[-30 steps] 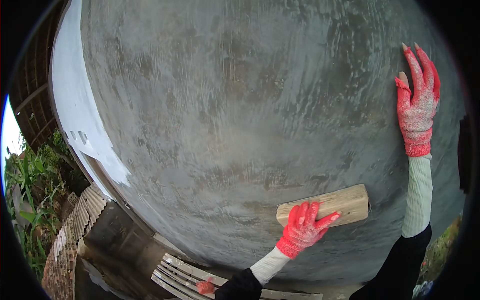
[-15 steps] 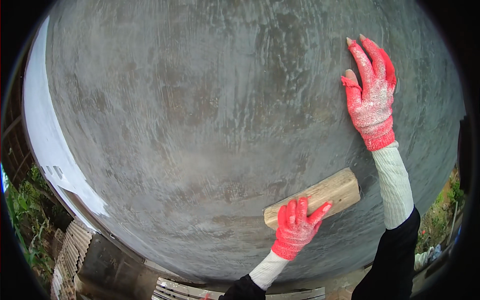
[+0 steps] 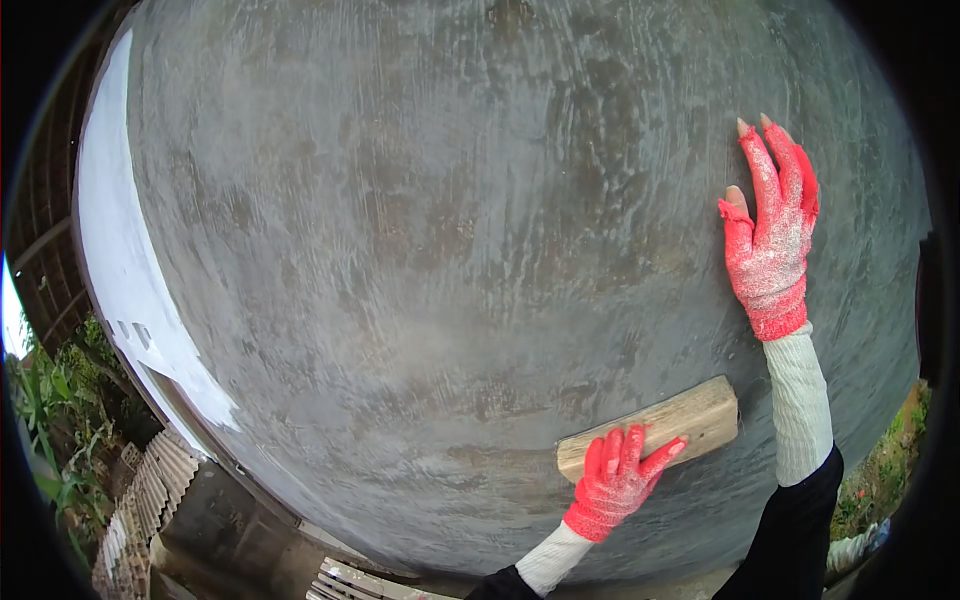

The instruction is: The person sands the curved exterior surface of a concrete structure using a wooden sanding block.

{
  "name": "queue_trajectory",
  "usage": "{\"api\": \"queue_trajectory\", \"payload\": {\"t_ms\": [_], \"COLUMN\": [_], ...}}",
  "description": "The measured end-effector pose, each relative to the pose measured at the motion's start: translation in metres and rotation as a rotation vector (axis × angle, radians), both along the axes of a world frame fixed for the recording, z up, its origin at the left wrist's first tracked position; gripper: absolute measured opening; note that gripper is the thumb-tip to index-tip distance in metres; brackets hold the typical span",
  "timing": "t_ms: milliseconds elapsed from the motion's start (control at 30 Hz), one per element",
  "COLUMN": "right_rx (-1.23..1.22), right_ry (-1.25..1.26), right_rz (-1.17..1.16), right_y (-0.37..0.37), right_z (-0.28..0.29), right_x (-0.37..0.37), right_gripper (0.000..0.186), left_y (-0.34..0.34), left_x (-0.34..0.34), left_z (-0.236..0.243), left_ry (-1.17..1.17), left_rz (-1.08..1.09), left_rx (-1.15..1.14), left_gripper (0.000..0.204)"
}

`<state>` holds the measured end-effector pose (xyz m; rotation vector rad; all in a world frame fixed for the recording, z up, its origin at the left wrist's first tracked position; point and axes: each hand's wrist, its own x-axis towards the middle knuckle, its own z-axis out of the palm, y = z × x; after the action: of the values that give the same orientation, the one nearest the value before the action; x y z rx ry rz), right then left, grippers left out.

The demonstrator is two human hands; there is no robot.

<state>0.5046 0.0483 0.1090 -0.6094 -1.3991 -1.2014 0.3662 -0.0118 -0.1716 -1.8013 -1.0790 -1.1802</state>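
Note:
A long, pale wooden block (image 3: 710, 414) lies at a slant against a grey plastered wall (image 3: 400, 230), its right end higher. My left hand (image 3: 610, 485), in a red glove with a worn whitish back, grips its lower side, thumb toward the right. The block's face toward the wall is hidden. Higher up on the right, my right hand (image 3: 775, 235) rests on the wall, fingers stretched and slightly apart, holding nothing. Bare fingertips poke out of its dusty red glove. White knitted cuffs and black sleeves cover both forearms.
A white painted strip (image 3: 110, 200) edges the wall at left. Below it are corrugated sheets (image 3: 165, 470) and green plants (image 3: 65, 390). A pale slatted piece (image 3: 350, 583) stands at the bottom. Grass (image 3: 875, 480) shows at lower right.
The whole view has shifted, so wall, hands and block all sit lower and farther right in the picture. Both hands keep their poses, with little visible movement against the wall.

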Motion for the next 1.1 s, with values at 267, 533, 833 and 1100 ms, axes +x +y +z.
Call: {"api": "queue_trajectory", "payload": {"t_ms": [267,533,833,1100], "right_rx": [-0.076,-0.091,-0.113,-0.027], "right_ry": [0.027,0.08,0.099,0.122], "right_rz": [-0.036,0.002,-0.009,-0.001], "right_y": [-0.006,-0.007,-0.005,-0.003], "right_z": [-0.007,-0.01,-0.016,-0.01], "right_x": [0.006,0.01,0.014,0.012], "right_gripper": [0.062,0.067,0.068,0.064], "left_y": [-0.01,-0.018,-0.015,-0.008], "left_x": [-0.138,-0.174,-0.184,-0.199], "left_z": [0.087,0.281,0.316,0.422], "left_ry": [-0.472,-0.191,0.466,-0.033], "left_rz": [0.275,0.343,0.047,0.294], "left_rx": [0.145,0.371,0.18,0.435], "left_gripper": [0.103,0.086,0.085,0.084]}}
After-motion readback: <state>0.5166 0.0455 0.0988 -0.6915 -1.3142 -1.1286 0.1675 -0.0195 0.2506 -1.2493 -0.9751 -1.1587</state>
